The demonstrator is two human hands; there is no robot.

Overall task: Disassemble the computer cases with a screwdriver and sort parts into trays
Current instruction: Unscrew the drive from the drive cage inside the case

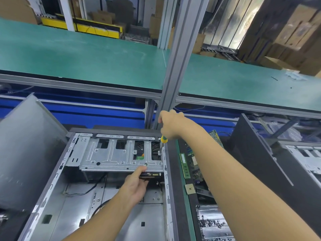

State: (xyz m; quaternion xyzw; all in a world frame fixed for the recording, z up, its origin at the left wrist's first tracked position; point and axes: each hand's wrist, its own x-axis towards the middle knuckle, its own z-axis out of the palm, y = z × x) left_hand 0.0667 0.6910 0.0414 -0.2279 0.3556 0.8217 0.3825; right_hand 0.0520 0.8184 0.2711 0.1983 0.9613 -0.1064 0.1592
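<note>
An open computer case (57, 174) lies flat in front of me with its side panel off. A silver drive cage (111, 157) spans its far end. My right hand (171, 124) grips a yellow-and-green screwdriver (163, 141) held upright, its tip on a screw at the cage's right end. My left hand (137, 185) reaches under the cage's front edge, thumb on top, and holds a dark drive (152, 175) mounted below the cage. Inside the case, black cables (97, 185) run over the bare metal floor.
A grey side panel (26, 150) leans at the left. Right of the case lie green circuit boards (192, 164) and a metal tray of screws (213, 223). Another dark case (286, 162) stands at the right. An aluminium post (175, 66) rises behind, with a green shelf (86, 56) above.
</note>
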